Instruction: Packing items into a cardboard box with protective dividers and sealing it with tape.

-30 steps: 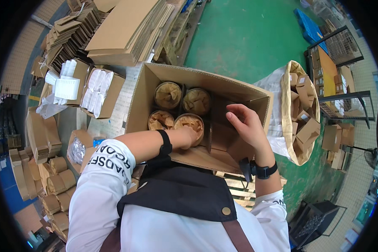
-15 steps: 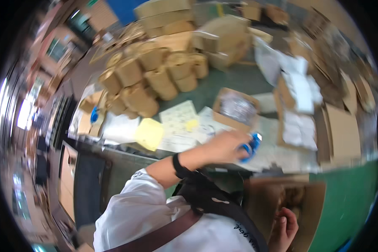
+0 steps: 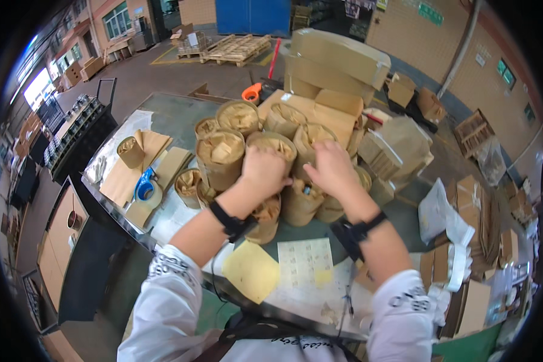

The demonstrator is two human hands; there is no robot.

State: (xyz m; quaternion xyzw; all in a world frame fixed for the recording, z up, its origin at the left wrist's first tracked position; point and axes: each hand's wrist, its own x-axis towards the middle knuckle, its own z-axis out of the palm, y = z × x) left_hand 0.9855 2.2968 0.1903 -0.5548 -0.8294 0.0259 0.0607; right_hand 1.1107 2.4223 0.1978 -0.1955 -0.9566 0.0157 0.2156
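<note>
My left hand [image 3: 261, 172] rests with curled fingers on a brown paper-wrapped round package [image 3: 275, 146] in the middle of a cluster of such packages [image 3: 222, 155] on the worktable [image 3: 169, 117]. My right hand [image 3: 330, 168] lies on a neighbouring wrapped package [image 3: 315, 137], fingers closed over its top. More wrapped packages [image 3: 300, 204] stand beneath and in front of both hands. Both wrists wear black bands.
A blue tape dispenser [image 3: 144, 186] and flat brown paper sheets [image 3: 122, 178] lie at the table's left. A yellow sheet [image 3: 251, 271] and a sticker sheet [image 3: 304, 261] sit near the front edge. Cardboard boxes [image 3: 338, 57] are stacked behind; flat cartons [image 3: 476, 223] lie at right.
The view has swung from an open carton of packages, past the tape dispenser, to the worktable. Both hands now rest on the cluster of wrapped packages.
</note>
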